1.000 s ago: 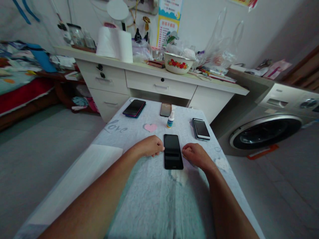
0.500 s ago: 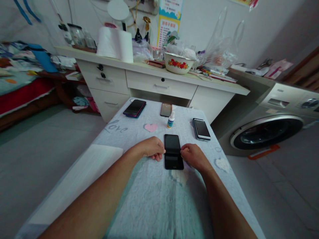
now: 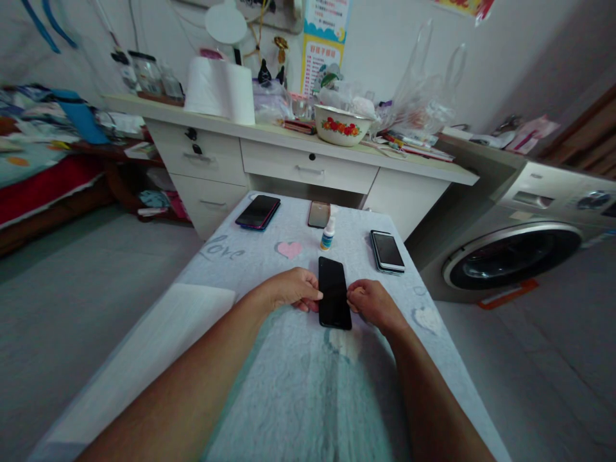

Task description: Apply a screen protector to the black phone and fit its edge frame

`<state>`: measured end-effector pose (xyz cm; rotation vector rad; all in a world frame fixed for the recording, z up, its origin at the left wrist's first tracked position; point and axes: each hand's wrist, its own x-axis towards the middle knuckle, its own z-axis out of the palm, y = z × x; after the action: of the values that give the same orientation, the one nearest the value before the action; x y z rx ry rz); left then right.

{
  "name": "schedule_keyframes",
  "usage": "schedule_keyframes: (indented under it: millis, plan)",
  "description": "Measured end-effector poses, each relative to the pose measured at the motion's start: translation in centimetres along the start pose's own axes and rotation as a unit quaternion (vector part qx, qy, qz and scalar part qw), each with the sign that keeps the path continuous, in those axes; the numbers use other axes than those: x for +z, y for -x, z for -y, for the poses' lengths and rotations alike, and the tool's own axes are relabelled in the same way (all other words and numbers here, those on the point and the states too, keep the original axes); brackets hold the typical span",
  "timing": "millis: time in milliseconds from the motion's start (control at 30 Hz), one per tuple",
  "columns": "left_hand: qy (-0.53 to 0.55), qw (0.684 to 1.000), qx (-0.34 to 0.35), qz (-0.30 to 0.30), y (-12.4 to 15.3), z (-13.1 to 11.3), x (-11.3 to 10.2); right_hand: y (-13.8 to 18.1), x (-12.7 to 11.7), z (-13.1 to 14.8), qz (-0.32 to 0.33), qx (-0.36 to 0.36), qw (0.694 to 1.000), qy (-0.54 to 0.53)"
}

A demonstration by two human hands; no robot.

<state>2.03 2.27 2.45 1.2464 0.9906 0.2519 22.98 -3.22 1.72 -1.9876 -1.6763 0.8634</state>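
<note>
A black phone (image 3: 333, 292) lies screen up in the middle of a cloth-covered table (image 3: 298, 385). My left hand (image 3: 291, 289) pinches its left long edge with curled fingers. My right hand (image 3: 374, 304) pinches its right long edge the same way. The phone's left side looks slightly lifted off the cloth. A small white dropper bottle (image 3: 328, 234) with a blue label stands just beyond the phone.
Three more phones lie at the table's far end: a dark one (image 3: 258, 212) on the left, a brownish one (image 3: 319, 214) in the middle, a silver-edged one (image 3: 387, 251) on the right. A cluttered white desk (image 3: 308, 163) stands behind, a washing machine (image 3: 520, 250) to the right.
Both hands have closed in on the phone's long edges and gripped it. The phone has tilted and now appears narrower.
</note>
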Motion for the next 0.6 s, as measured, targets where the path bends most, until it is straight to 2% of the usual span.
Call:
schedule_keyframes:
  millis: [300,500,600]
  plan:
    - [0.019,1.000,0.008,-0.018,-0.1,-0.1,0.6,0.2,-0.4,0.4,0.018,-0.007,0.999,-0.027]
    - [0.048,0.998,0.027,-0.034,-0.1,-0.4,1.0,0.6,-1.2,0.0,0.090,-0.014,0.986,-0.140]
    - [0.068,0.996,0.049,-0.033,-0.2,-0.5,1.3,0.7,-1.6,0.0,0.096,-0.014,0.976,-0.196]
